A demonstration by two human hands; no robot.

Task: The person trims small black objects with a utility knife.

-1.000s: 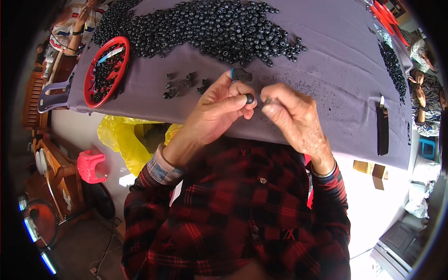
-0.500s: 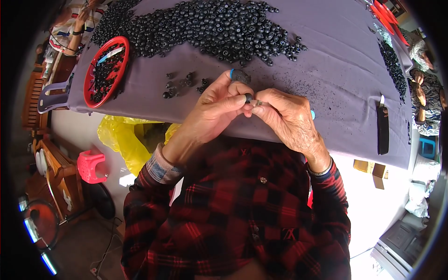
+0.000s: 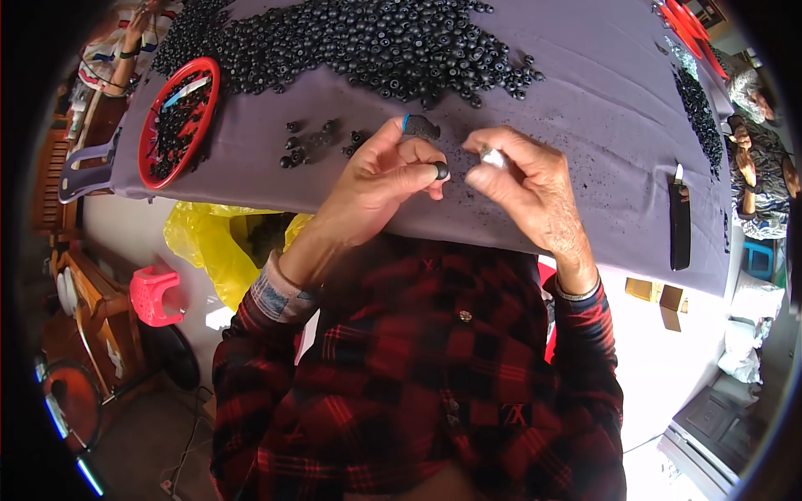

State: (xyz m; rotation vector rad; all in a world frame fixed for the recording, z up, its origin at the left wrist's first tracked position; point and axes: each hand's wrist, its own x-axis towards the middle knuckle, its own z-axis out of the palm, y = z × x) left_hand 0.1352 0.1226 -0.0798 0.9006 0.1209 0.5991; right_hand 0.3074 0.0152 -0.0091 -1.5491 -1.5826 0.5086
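Note:
My left hand [image 3: 380, 179] pinches a small round black cap-like piece [image 3: 441, 170] between thumb and fingers. Its raised forefinger wears a dark finger sleeve [image 3: 422, 128] with a blue band. To the right, apart from the piece, my right hand [image 3: 539, 184] is curled. Between its thumb and forefinger shows a small whitish thing [image 3: 493, 156], blurred; I cannot tell what it is. Several similar black pieces [image 3: 309, 144] lie loose on the cloth left of my hands. Beyond them spreads a large heap of such pieces [image 3: 401, 50].
A red basin [image 3: 209, 117] of dark bits stands at the left on the purple-grey tablecloth [image 3: 585, 92]. A knife with a black handle [image 3: 681, 221] lies at the right. A yellow plastic bag [image 3: 205, 242] hangs below the near edge. Another person's arm [image 3: 129, 58] shows far left.
My right hand has drawn away from the black piece, to the right and slightly up, and its fingers have parted somewhat. My left hand still holds the piece.

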